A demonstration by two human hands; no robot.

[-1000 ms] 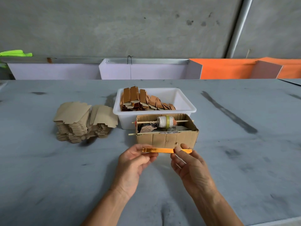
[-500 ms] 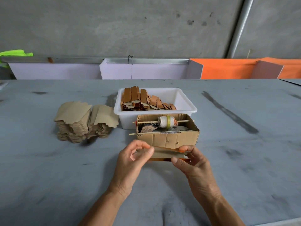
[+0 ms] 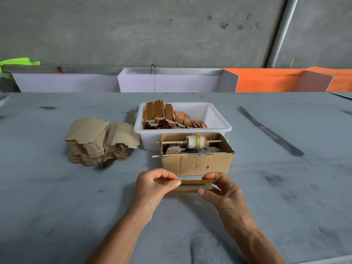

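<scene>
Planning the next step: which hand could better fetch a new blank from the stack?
Left, probably: the left hand is nearer the stack; the right hand can hold the strip.

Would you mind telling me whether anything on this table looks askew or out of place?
Only mildly. The stack of flat card blanks left of the white tub sits slumped and fanned unevenly, and the folded pieces in the tub lean raggedly. The held strip looks sound.
</scene>
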